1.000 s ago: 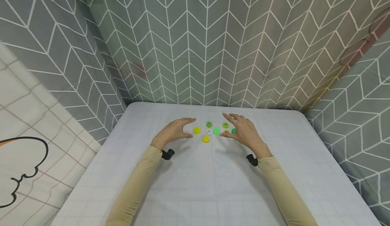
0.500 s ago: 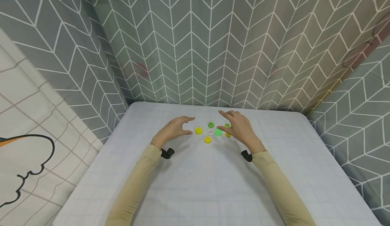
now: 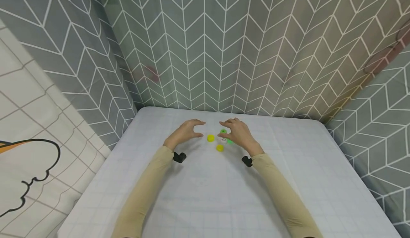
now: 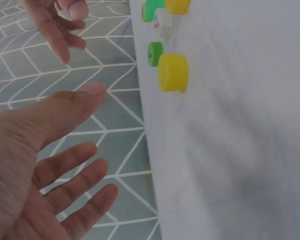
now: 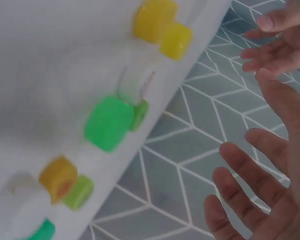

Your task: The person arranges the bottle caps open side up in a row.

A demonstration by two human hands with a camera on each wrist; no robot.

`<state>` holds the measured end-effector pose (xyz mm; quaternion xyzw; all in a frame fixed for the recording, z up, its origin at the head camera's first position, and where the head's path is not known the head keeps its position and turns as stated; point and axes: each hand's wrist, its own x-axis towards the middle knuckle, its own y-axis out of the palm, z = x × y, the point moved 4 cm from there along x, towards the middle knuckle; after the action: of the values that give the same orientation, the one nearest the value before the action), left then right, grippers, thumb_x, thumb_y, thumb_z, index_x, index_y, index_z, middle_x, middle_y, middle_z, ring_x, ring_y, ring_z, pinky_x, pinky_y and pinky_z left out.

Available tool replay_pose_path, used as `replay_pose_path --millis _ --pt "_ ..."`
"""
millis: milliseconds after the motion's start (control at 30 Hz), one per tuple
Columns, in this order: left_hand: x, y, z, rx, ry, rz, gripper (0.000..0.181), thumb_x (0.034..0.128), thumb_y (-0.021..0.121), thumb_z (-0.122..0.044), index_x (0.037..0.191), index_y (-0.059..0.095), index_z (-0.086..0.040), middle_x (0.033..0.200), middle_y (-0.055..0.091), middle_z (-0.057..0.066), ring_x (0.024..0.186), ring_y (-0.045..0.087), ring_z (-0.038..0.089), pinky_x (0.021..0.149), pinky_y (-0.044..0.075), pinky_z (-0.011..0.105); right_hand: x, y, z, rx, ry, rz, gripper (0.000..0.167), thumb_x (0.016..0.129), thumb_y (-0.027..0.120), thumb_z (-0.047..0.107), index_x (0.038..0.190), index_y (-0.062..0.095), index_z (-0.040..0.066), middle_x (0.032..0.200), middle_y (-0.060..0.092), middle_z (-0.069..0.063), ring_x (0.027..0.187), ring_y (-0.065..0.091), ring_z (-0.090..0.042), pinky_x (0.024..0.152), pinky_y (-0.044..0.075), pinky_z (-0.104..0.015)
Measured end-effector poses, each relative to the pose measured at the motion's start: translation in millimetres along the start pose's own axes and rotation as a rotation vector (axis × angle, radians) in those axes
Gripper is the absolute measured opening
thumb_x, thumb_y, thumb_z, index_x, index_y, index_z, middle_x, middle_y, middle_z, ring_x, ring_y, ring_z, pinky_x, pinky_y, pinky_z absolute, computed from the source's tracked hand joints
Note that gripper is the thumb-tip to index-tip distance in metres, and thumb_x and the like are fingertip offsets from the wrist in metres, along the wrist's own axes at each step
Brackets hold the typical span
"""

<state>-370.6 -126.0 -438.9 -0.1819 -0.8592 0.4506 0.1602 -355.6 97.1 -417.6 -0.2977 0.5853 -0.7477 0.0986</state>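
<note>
My left hand (image 3: 185, 132) hovers over the white table left of a loose group of bottle caps, fingers spread apart from the thumb and nothing held. Nearest to it lies a yellow cap (image 3: 210, 138); a second yellow cap (image 3: 219, 148) is closer to me. My right hand (image 3: 239, 134) hovers above the group, also holding nothing, and partly hides a white cap (image 3: 224, 140), a green cap (image 3: 223, 131) and a bright green cap (image 3: 230, 141). In the right wrist view, an orange-yellow cap (image 5: 59, 179), a light green cap (image 5: 79, 192) and a blurred white cap (image 5: 22, 205) also show.
The white-covered table (image 3: 205, 195) ends at a grey chevron-patterned curtain (image 3: 211, 52) behind, with more curtain on both sides. A pale checked cloth (image 3: 38, 99) hangs at the left. Each wrist carries a small black camera (image 3: 179, 157).
My right hand has moved left over the caps, toward my left hand, and now covers those on the right. The left hand stays nearly in place; the head view has shifted slightly.
</note>
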Motion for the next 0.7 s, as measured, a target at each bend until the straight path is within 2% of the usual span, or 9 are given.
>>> replay_pose_path --millis 100,200,267,333,500,700 --pt "9.3 6.6 -0.3 -0.044 -0.007 0.029 0.056 0.0846 0.075 -0.021 0.136 0.055 -0.010 0.138 0.055 0.010 0.130 0.049 0.029 0.108 0.039 0.045 4.1 9.6 -0.3 0.016 0.039 0.058 0.061 0.080 0.073 0.050 0.130 0.062 0.018 0.122 0.066 -0.006 0.109 0.059 -0.028 0.088 0.051 -0.043" --pt "15.7 14.6 3.5 -0.074 -0.047 0.053 0.052 0.0840 0.075 -0.020 0.132 0.059 -0.007 0.133 0.058 0.011 0.126 0.051 0.030 0.104 0.043 0.045 8.3 22.7 -0.1 0.038 0.057 0.121 0.062 0.081 0.071 0.051 0.130 0.062 0.014 0.124 0.066 -0.007 0.109 0.058 -0.027 0.090 0.050 -0.043" --pt "16.7 20.2 9.2 -0.074 -0.073 0.068 0.050 0.0838 0.075 -0.020 0.130 0.061 -0.007 0.130 0.059 0.011 0.122 0.054 0.030 0.102 0.045 0.044 11.6 33.7 2.3 0.059 0.063 0.160 0.060 0.082 0.071 0.050 0.129 0.063 0.013 0.124 0.066 -0.008 0.109 0.058 -0.027 0.091 0.049 -0.042" --pt "18.5 26.8 12.7 -0.058 -0.068 0.085 0.047 0.0841 0.075 -0.021 0.127 0.063 -0.006 0.128 0.060 0.012 0.119 0.056 0.029 0.099 0.047 0.043 13.3 42.4 2.9 0.079 0.070 0.184 0.057 0.082 0.072 0.047 0.127 0.064 0.012 0.122 0.067 -0.008 0.107 0.058 -0.026 0.090 0.048 -0.041" --pt "25.0 40.1 13.1 -0.029 -0.011 0.102 0.042 0.0833 0.076 -0.018 0.121 0.066 -0.002 0.120 0.063 0.014 0.111 0.060 0.028 0.095 0.050 0.039 14.8 55.2 1.8 0.100 0.063 0.195 0.051 0.080 0.076 0.041 0.121 0.068 0.011 0.114 0.068 -0.008 0.101 0.056 -0.025 0.087 0.046 -0.040" --pt "28.1 47.5 10.7 -0.013 -0.038 0.094 0.037 0.0814 0.077 -0.018 0.114 0.070 -0.003 0.113 0.067 0.010 0.107 0.061 0.024 0.095 0.050 0.037 18.3 61.2 3.4 0.137 0.048 0.190 0.042 0.081 0.078 0.035 0.115 0.071 0.010 0.105 0.069 -0.006 0.094 0.053 -0.022 0.084 0.044 -0.038"
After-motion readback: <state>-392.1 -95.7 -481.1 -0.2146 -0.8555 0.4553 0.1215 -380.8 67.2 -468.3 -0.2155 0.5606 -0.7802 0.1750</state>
